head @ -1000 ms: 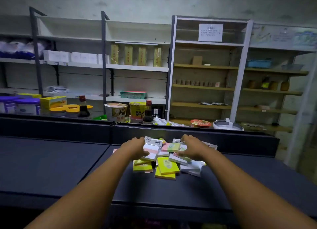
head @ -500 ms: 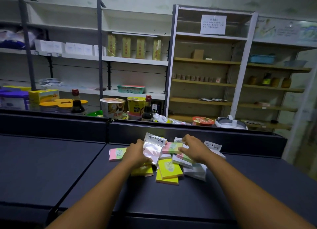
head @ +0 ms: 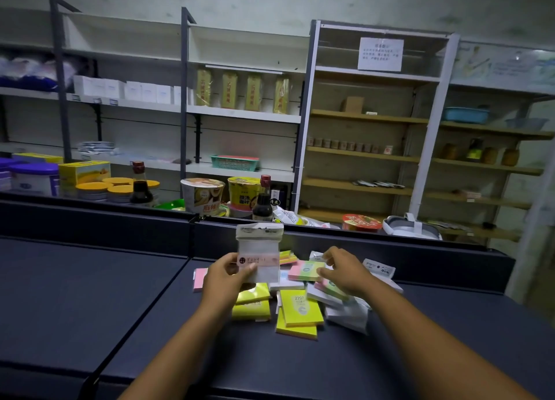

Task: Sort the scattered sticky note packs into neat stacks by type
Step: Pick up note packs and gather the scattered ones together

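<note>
The left hand (head: 228, 275) pinches a clear-bagged note pack (head: 260, 254) upright above the pile (head: 300, 306); the right hand (head: 345, 269) grips a pink-green pack (head: 304, 270) (atop that pile).

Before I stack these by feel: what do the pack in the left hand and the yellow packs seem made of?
Pack in the left hand: seemingly thin clear plastic sleeve, glossy and crinkled, with a white header. Yellow packs: likely paper pads, flat with layered edges, perhaps film-wrapped given a slight sheen.
</note>
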`<state>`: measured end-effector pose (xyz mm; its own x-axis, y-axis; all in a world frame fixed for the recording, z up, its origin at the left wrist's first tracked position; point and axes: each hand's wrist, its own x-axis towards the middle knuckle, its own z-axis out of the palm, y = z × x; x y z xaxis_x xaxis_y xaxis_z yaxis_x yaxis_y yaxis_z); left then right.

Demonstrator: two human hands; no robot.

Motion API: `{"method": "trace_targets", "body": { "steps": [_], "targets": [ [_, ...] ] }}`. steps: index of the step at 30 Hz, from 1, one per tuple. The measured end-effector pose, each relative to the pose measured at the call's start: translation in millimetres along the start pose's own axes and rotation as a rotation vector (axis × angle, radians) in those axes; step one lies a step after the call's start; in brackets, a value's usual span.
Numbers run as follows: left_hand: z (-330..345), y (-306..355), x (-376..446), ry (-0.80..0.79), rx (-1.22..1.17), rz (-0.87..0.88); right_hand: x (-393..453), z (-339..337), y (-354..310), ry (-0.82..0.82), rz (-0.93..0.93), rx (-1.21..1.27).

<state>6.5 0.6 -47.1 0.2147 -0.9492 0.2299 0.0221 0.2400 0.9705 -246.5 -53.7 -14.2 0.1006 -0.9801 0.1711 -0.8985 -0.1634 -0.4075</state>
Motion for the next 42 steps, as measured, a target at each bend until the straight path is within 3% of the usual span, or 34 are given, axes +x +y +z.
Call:
{"method": "trace_targets", "body": {
  "steps": [11, 18, 29, 34, 42],
  "targets": [
    [-18.5, 19.4, -7.0, -0.048, -0.048, 0.056, 21.7, 13.8, -7.2, -0.107, 0.047, -0.100],
    [-23.7, 18.6, -4.2, -0.054, -0.064, 0.063, 24.0, 10.4, -8.3, 0.019, 0.046, -0.075],
    [-8.5, 23.9, -9.6, -0.085, -0.125, 0.081, -5.7, -16.8, 3.7, 0.271, -0.025, 0.444],
    [-2.2, 24.6, -14.5, -0.083, -0.152, 0.076, -26.2, -16.6, 3.6, 0.214, -0.059, 0.712],
    [-0.7, 36.0, -42.2, -0.074, -0.155, 0.134, -68.5, -20.5, -3.1, 0.219, -0.146, 0.845]
  ]
}}
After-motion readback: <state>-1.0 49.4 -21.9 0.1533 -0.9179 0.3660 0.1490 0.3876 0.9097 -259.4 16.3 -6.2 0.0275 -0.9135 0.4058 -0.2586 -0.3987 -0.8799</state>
